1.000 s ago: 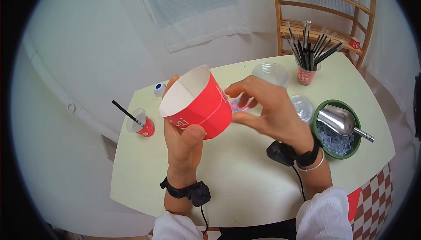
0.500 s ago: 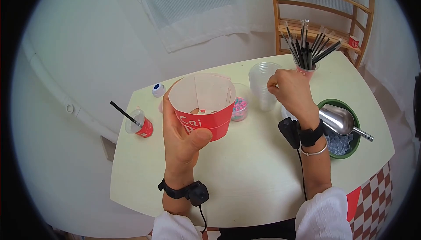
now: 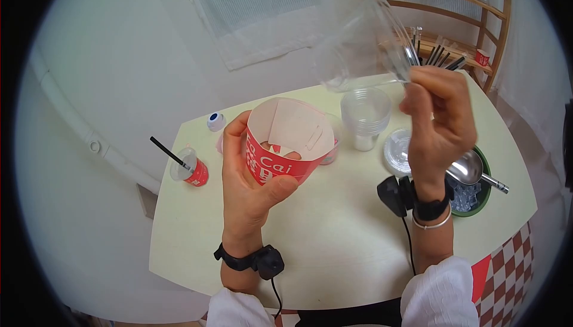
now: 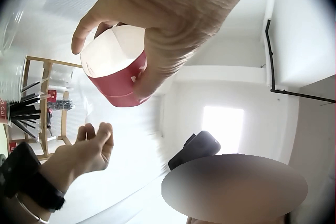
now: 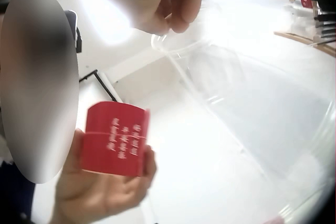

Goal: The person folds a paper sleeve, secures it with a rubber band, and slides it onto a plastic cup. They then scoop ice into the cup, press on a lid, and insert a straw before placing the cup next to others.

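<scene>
My left hand (image 3: 242, 192) grips a red paper cup sleeve (image 3: 295, 172) with white lettering, thumb in front and fingers behind. Its wide opening faces up, and fingers show through the lower end. Up at the right, my right hand (image 3: 443, 118) pinches the rim of a clear plastic cup (image 3: 364, 52), which lies tilted in the air with its base pointing left. In the right wrist view the same see-through cup (image 5: 252, 108) stretches away below the fingertips, apart from the sleeve (image 5: 115, 140). Below it on the table stands a stack of clear cups (image 3: 365, 115).
Clear lids (image 3: 395, 151) lie beside a green bowl (image 3: 477, 209) of ice-like cubes with a metal scoop (image 3: 467, 167). Behind my right hand are black straws (image 3: 439, 55). At left stand a cup with a straw (image 3: 196, 173) and a white-and-blue item (image 3: 215, 121). A wooden shelf (image 3: 441, 9) stands behind.
My right hand left the sleeve, reached to the clear cup stack and lifted a cup up from it. The left hand turned the sleeve more upright and shifted it slightly right.
</scene>
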A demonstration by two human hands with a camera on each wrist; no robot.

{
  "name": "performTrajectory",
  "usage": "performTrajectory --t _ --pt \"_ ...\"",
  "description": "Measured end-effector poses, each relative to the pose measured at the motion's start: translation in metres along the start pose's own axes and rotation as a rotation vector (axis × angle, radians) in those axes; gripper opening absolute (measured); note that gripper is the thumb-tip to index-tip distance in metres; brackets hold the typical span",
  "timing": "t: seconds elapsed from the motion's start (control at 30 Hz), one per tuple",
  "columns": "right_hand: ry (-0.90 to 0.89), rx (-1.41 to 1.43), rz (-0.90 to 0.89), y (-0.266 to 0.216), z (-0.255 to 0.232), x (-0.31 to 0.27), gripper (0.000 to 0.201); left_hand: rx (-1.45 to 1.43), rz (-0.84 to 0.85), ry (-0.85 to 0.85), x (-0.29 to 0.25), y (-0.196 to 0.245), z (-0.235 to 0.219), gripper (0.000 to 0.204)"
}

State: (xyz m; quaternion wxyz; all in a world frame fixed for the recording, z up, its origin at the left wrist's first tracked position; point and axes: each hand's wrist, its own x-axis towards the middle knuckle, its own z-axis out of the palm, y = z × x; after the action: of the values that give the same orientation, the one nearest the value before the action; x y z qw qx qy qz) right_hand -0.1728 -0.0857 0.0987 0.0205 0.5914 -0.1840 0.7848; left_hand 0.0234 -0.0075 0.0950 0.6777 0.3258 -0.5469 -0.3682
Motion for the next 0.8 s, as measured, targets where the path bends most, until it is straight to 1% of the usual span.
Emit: performTrajectory --t 0.03,0.13,0.17,0.3,0.4,0.43,0.47,0.53,0.63,0.73,0.77,0.8 --pt "0.010 0.157 0.075 -0.009 -0.004 0.000 0.010 0.000 -0.002 -0.006 0.001 0.000 0.000 0.096" --pt "-0.030 0.284 0.090 -0.023 -0.012 -0.001 0.012 0.010 -0.011 -0.008 0.001 0.002 0.000 0.098" --pt "-0.039 0.238 0.051 -0.023 -0.012 0.000 0.012 0.015 -0.014 -0.006 0.001 0.002 0.000 0.098" --pt "-0.118 0.205 0.150 -0.037 -0.007 0.000 0.012 -0.005 0.024 0.009 0.001 0.001 -0.001 0.100" --pt "-0.221 0.246 0.154 -0.038 -0.002 -0.003 0.015 0.002 0.037 0.025 0.001 0.002 -0.001 0.100" --pt "-0.300 0.224 0.092 -0.037 -0.004 -0.001 0.015 0.000 0.038 0.030 0.001 0.001 -0.001 0.100" --pt "-0.381 0.180 0.176 -0.041 -0.008 0.001 0.019 -0.002 0.039 0.035 0.001 0.001 -0.001 0.100" --pt "-0.542 0.089 0.344 -0.052 -0.016 0.003 0.044 0.005 0.034 0.033 0.001 0.002 -0.001 0.100" --pt "-0.424 0.096 0.121 -0.032 -0.003 -0.001 0.082 0.011 0.013 0.003 0.000 0.003 -0.001 0.099" --pt "-0.537 0.199 0.144 -0.028 0.008 -0.008 0.105 0.029 -0.001 -0.028 -0.001 0.003 0.000 0.099" --pt "-0.646 0.253 0.149 -0.028 0.007 -0.007 0.113 0.038 -0.004 -0.036 -0.001 0.003 0.000 0.098" --pt "-0.655 0.284 0.176 -0.029 0.008 -0.008 0.114 0.040 0.004 -0.032 -0.002 0.004 0.000 0.098"
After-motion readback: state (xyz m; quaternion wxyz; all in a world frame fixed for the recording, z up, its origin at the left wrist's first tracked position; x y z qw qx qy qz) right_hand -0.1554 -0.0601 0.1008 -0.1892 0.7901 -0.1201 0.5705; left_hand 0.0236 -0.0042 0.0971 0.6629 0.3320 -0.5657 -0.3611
